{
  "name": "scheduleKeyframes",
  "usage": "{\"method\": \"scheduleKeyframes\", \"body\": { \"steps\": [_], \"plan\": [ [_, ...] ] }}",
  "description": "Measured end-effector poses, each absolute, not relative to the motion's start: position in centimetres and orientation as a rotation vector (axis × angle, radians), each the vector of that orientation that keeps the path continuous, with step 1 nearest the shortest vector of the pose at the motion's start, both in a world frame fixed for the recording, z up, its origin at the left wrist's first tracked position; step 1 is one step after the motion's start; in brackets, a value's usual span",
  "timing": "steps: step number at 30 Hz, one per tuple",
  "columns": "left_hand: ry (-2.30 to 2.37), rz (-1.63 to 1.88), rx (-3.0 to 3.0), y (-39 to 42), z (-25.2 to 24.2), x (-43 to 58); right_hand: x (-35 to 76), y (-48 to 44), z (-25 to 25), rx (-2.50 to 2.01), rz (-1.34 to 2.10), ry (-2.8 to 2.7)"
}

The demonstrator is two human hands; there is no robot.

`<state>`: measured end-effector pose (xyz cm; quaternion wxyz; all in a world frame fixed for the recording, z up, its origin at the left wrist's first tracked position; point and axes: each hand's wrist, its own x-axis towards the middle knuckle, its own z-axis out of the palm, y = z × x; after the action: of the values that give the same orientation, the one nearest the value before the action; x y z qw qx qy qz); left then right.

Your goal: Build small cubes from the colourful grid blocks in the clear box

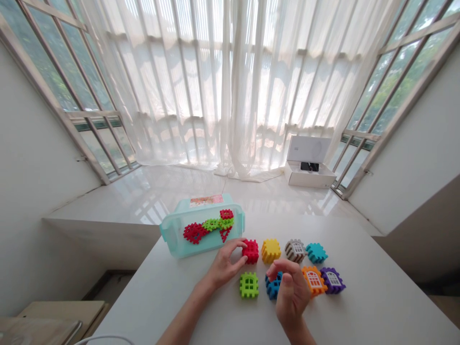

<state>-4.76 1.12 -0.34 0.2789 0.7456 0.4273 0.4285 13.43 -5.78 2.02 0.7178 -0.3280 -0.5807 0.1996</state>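
A white worktop point(377, 297) runs toward sheer white curtains point(223, 81) drawn across tall windows, above a glossy pale floor point(172, 191) where an open white box point(309, 178) holds a dark object. Near the worktop's far edge sits a translucent aqua plastic box point(230, 229) containing red and green interlocking pieces point(195, 233). Eight chunky waffle blocks point(270, 250) stand nearby in loose rows. The left hand point(225, 264), fingers partly curled, touches a red block point(250, 251); the half-closed right hand point(292, 292) curves over a blue block point(273, 286). Whether either hand has a firm hold, I cannot tell.
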Motion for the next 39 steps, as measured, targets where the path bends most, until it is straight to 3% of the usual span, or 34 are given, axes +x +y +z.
{"method": "scheduleKeyframes", "body": {
  "steps": [32,39],
  "plan": [
    [1.17,1.096,2.118,1.4,-1.4,-5.1,13.5,-5.3,1.7,-0.708,0.541,-1.228],
    [1.676,1.403,2.124,3.1,-1.7,-8.7,13.6,-5.5,2.1,-0.692,0.573,-1.253]
  ]
}}
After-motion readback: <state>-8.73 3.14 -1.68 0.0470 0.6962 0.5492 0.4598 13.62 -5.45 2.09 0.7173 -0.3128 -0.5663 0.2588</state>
